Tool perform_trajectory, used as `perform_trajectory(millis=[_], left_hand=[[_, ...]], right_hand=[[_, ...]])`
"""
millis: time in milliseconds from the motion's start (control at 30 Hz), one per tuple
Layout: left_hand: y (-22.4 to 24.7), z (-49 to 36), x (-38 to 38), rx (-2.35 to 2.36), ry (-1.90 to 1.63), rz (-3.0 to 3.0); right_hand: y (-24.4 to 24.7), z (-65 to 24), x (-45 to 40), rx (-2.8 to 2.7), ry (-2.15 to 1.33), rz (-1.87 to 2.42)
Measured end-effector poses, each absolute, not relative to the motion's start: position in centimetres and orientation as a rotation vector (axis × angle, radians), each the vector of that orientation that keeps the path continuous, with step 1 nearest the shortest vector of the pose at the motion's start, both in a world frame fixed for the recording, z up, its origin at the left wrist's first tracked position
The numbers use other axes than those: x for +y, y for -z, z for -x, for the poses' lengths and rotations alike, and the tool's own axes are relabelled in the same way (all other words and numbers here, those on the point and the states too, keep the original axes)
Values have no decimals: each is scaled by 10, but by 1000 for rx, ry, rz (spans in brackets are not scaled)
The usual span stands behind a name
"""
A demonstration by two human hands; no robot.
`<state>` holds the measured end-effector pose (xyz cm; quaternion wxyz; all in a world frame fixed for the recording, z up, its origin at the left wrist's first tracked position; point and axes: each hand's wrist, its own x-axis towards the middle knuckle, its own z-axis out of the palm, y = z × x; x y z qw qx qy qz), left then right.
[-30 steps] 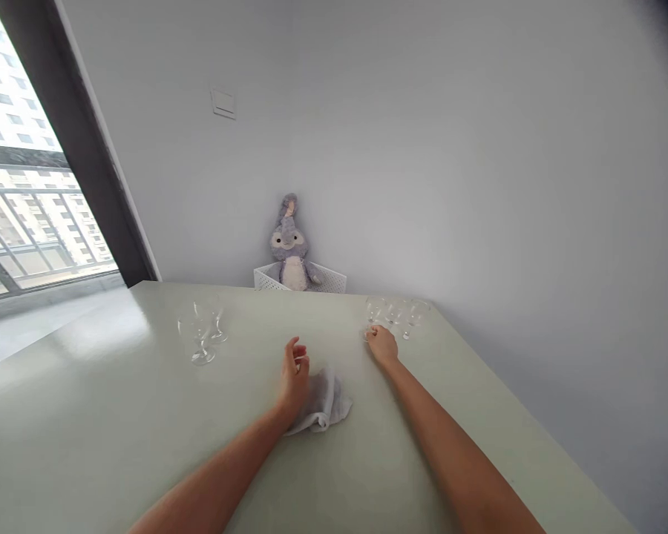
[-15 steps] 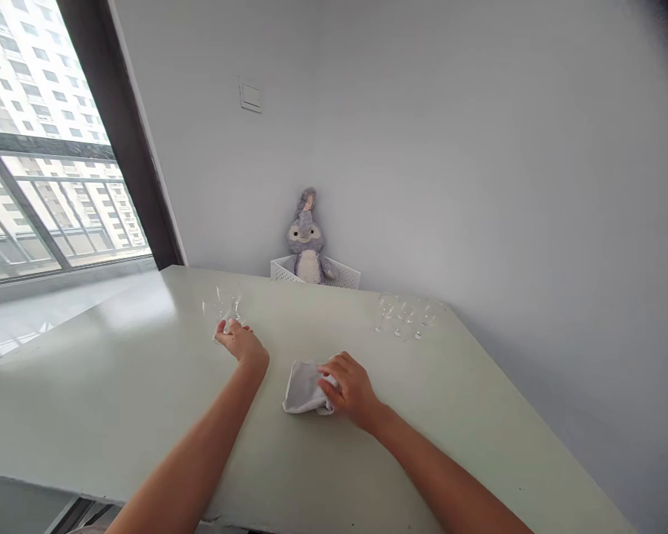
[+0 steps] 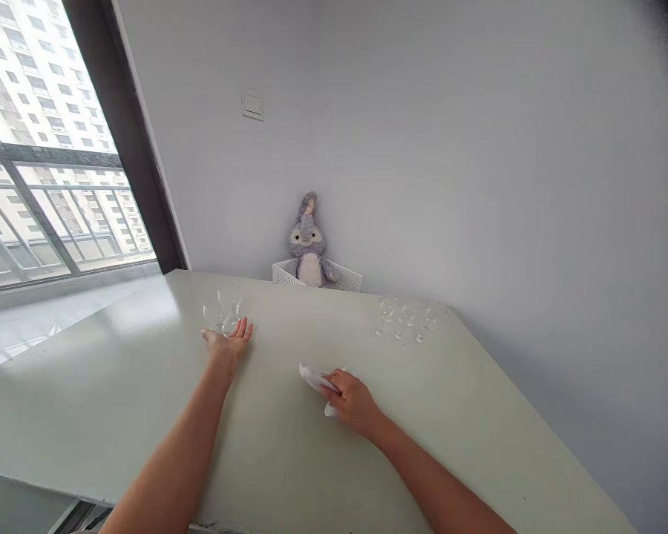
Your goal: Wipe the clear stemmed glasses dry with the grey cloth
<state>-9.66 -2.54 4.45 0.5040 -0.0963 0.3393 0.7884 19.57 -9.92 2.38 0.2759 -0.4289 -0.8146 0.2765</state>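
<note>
Grasping white cloth (image 3: 313, 377) in right hand (image 3: 356, 405), lower centre; with open left hand (image 3: 227, 343), move gently beside stemmed glasses (image 3: 221, 308), centre left

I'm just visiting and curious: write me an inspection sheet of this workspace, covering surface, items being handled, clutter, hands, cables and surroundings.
Surface: pale table, glossy, with window glare toward the far left.
Job's things: white cloth in the right hand; clear stemmed glasses in a left group and a right group, too transparent to count surely.
Clutter: plush toy in a white perforated basket, beyond the table's far edge.
Hands: left hand open at the left group, contact unclear; right hand closed on the cloth.
Cables: nothing seen.
Surroundings: plain walls, a switch plate, a large window on the left.
</note>
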Motion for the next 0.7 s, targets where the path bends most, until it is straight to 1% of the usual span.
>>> perform_trajectory(millis=[67,167,333,467,567,633,700], left_hand=[[-44,100,-22,663,-1970,184],[-47,99,-19,527,-2042,170],[-51,71,-22,577,-1988,173],[-47,17,-33,582,-1853,56],[-41,-26,-45,553,-1615,-237],[-36,-48,-52,531,-1519,-427],[-31,-64,-58,518,-1467,-560]], right_hand=[[-24,-201,-94,-1893,-967,1168],[-29,-208,-86,-1460,-1185,1130],[-45,-215,-83,-941,-1437,1004],[-48,-221,-80,-684,-1397,1015],[-46,-223,-79,-600,-1285,1023],[-47,-219,-83,-644,-1205,1033],[-50,-211,-92,-813,-1173,1020]])
